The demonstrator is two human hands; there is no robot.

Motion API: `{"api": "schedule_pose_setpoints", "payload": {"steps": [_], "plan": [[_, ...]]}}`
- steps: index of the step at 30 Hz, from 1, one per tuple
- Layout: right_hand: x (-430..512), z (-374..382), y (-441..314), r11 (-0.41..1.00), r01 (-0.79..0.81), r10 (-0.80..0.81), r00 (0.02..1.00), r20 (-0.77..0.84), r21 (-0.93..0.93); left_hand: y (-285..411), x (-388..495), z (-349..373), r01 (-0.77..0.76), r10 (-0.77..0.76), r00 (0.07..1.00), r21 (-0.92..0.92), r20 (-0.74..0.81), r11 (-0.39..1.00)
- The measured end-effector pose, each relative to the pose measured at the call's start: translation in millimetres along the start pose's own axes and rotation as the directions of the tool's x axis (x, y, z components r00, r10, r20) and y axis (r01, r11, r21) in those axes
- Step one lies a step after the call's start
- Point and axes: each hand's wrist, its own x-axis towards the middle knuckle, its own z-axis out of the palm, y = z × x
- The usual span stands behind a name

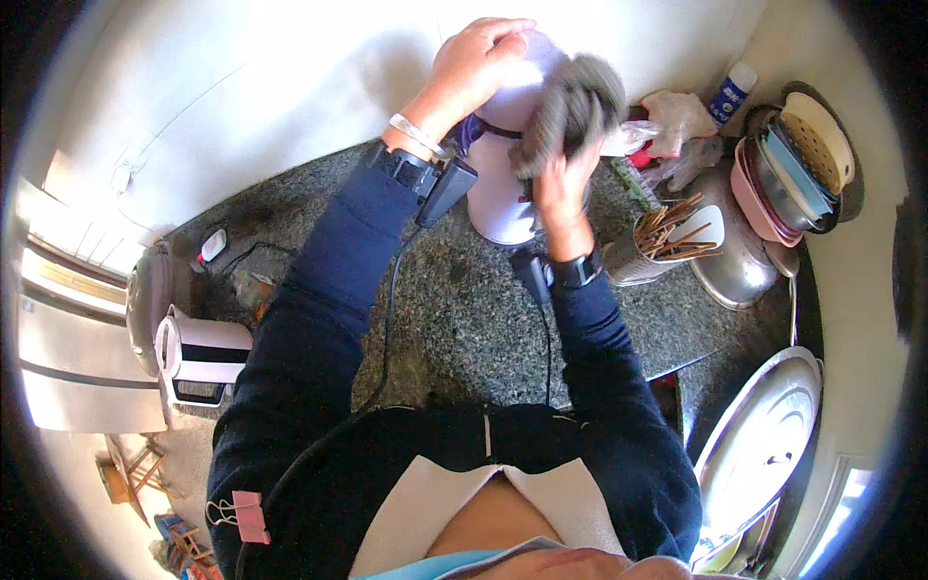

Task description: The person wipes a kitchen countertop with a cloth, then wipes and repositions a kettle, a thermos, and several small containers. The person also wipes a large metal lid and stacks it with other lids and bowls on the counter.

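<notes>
At the back of the granite counter [464, 319], against the wall, stands a lilac kitchen appliance [500, 199] with a rounded upper part and a wider base. My left hand [478, 61] grips its top, fingers curled over the upper edge. My right hand [564, 181] holds a grey cloth [580, 105] against the appliance's right side. Motion blurs the cloth, which hides that side and some of my fingers. Between the two parts, a dark purple piece [467, 134] shows beside my left wrist.
Right of my forearm stands a metal holder [631, 257] of chopsticks. Beyond it are an upturned metal basin [736, 268], stacked basins [768, 188], plastic bags [678, 119] and a spray can [732, 94]. A large metal lid [761, 428] lies front right. A white appliance [210, 351] is at left.
</notes>
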Motion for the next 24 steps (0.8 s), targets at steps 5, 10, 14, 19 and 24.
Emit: {"api": "schedule_pose_setpoints", "payload": {"steps": [5, 10, 14, 19, 24], "plan": [[111.7, 26.2, -47.3, 1.0, -0.031, 0.031, 0.939, 0.344, -0.006, 1.1, -2.5, -8.1, 0.189, -0.193, 0.981, 0.113, 0.024, 0.975], [93.6, 30.9, -21.7, 0.891, -0.44, 0.386, 0.865, 0.322, 0.114, 5.6, -8.6, -6.1, 0.205, -0.185, 0.975, 0.184, -0.122, 0.961], [26.0, 24.6, -13.0, 0.978, -0.189, 0.197, 0.977, 0.081, -0.091, 5.6, -9.7, -1.1, 0.179, -0.131, 0.97, 0.237, -0.206, 0.955], [-45.8, 22.7, -25.0, 0.697, 0.431, -0.418, 0.894, 0.164, -0.573, 12.5, -17.5, 10.6, 0.208, -0.119, 0.932, 0.237, -0.343, 0.949], [-61.3, 15.9, 21.1, 0.998, -0.063, 0.062, 0.998, 0.025, 0.024, 16.0, -23.0, -14.8, 0.14, -0.075, 0.986, 0.498, -0.148, 0.856]]}}
